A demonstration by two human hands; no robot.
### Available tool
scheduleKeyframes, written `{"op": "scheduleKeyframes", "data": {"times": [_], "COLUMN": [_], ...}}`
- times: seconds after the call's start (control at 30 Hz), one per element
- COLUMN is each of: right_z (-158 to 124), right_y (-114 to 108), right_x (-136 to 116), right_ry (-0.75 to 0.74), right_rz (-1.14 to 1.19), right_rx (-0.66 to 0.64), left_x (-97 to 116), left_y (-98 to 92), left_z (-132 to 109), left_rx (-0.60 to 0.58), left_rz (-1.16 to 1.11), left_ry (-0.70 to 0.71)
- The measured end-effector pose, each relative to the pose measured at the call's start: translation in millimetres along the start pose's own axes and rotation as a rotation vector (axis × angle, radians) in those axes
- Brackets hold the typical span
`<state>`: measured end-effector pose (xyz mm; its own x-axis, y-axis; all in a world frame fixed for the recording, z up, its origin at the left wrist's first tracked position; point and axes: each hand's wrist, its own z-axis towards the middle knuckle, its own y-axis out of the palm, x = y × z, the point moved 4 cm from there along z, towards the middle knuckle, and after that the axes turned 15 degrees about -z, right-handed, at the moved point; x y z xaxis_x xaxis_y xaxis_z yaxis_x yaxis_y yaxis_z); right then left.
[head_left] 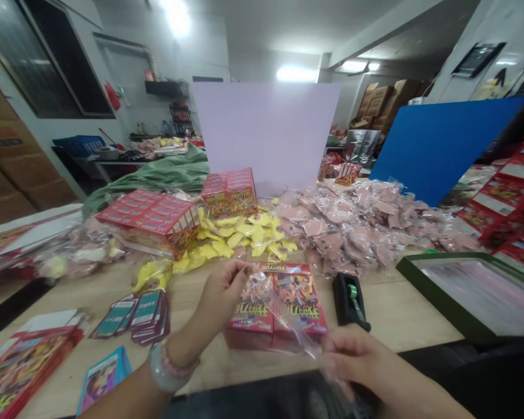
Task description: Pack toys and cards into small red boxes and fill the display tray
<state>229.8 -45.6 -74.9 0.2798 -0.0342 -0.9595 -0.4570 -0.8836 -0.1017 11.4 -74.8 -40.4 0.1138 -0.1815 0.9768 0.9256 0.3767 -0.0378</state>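
In the middle of the table stand red printed boxes (300,297) side by side. A clear plastic strip or bag (290,320) stretches diagonally across their tops. My left hand (225,297), with bracelets at the wrist, pinches its far end over the boxes' back left. Closed on its near end is my right hand (349,355), low and just right of the boxes. Whether the plastic is a flat film or a folded bag I cannot tell. A black tape dispenser (348,299) with green tape sits right of the boxes.
Yellow pieces (244,233) and bagged pink pieces (358,221) are heaped behind. Two wrapped red box packs (146,215) stand at the back left. Cards (151,314) lie left. A green-rimmed tray (458,329) of clear plastic sits right. A pale board (266,134) stands upright behind.
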Motion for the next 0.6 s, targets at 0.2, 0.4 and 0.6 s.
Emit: {"op": "scheduleKeyframes", "data": {"times": [0.2, 0.4, 0.6], "right_z": [-11.8, 4.4, 10.9], "right_y": [3.6, 31.3, 98.9], "right_x": [-48.1, 47.9, 199.3], "right_ry": [-0.209, -0.023, 0.192], "right_rz": [0.167, -0.305, 0.199], "right_rx": [0.12, 0.509, 0.396], "left_x": [30.1, -37.3, -98.1], "left_y": [6.0, 10.3, -10.5], "left_z": [2.1, -52.7, -161.4], "left_rx": [-0.023, 0.072, -0.14], "left_rz": [0.188, 0.214, 0.482], "left_ry": [0.193, 0.329, 0.357]}}
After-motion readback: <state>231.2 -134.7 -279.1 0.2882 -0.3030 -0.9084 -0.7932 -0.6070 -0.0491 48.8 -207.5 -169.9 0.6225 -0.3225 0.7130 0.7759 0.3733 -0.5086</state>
